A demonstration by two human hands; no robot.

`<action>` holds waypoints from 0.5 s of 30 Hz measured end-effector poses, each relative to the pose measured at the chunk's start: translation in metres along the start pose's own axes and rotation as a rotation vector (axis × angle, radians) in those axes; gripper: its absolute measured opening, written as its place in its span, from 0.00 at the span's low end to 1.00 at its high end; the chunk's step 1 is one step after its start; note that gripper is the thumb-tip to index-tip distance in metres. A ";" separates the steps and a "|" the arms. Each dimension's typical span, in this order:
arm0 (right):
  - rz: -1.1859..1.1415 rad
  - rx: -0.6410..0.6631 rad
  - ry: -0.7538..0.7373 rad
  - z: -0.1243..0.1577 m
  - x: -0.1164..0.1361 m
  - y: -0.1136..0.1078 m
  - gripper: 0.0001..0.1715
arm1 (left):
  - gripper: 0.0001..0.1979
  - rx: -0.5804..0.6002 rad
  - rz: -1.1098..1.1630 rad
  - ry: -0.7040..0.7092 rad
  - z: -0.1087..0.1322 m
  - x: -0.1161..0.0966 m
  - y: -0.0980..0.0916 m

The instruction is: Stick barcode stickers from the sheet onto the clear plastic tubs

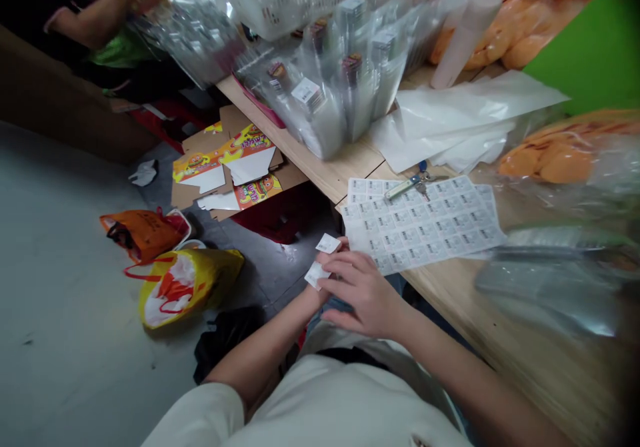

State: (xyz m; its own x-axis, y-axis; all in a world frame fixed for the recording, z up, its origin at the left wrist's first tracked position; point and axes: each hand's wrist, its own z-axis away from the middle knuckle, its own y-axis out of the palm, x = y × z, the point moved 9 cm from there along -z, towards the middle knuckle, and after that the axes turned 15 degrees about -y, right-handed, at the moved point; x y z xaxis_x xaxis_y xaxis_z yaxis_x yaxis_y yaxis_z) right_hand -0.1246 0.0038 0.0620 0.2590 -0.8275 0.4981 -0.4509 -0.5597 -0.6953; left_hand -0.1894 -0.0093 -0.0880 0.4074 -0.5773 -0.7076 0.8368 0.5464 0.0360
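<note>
White slips (pixel 327 243): two, at the fingertips
Right hand (pixel 365 294): fingers together, over left
Left hand (pixel 311 295): mostly hidden, grip unclear
Barcode sheet (pixel 420 224): just beside, on wooden table (pixel 360 167)

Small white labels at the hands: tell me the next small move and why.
Probably separate the small white label from the second label with the right hand's fingers: both lie close together at those fingertips, just beside the barcode label sheet.

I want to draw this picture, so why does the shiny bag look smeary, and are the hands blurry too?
In the head view, the silver plastic bag on the right is smeared by blur, while the right hand and the label sheet stay fairly sharp. That view also bends toward its edges, and its right edge goes dark.
</note>
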 end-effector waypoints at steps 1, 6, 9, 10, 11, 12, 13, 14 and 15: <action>-0.034 -0.062 0.075 0.006 -0.012 -0.007 0.18 | 0.13 0.009 -0.020 0.004 -0.001 0.000 0.000; 0.136 -0.265 0.444 0.056 -0.085 -0.024 0.23 | 0.17 -0.001 -0.149 0.083 0.000 -0.012 -0.009; 0.128 -0.214 0.435 0.068 -0.096 -0.005 0.29 | 0.13 -0.143 -0.272 0.241 0.002 -0.038 -0.021; 0.134 -0.234 0.440 0.071 -0.097 -0.004 0.29 | 0.12 -0.176 -0.289 0.276 0.000 -0.044 -0.023; 0.149 -0.259 0.449 0.072 -0.096 -0.005 0.29 | 0.10 -0.191 -0.286 0.291 -0.002 -0.049 -0.024; 0.167 -0.283 0.458 0.072 -0.095 -0.008 0.26 | 0.10 -0.190 -0.275 0.292 -0.005 -0.051 -0.022; 0.188 -0.295 0.461 0.069 -0.095 -0.011 0.24 | 0.09 -0.183 -0.261 0.287 -0.007 -0.052 -0.021; 0.209 -0.289 0.451 0.064 -0.094 -0.014 0.20 | 0.09 -0.175 -0.248 0.285 -0.009 -0.053 -0.019; 0.224 -0.264 0.429 0.057 -0.094 -0.016 0.17 | 0.08 -0.168 -0.235 0.285 -0.010 -0.053 -0.017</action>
State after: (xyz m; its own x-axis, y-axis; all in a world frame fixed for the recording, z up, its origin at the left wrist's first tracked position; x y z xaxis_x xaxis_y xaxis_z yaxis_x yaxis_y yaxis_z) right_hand -0.0931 0.0875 -0.0034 -0.2138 -0.8019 0.5579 -0.6682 -0.2966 -0.6823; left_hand -0.2290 0.0182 -0.0577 0.0745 -0.5199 -0.8510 0.8139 0.5248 -0.2493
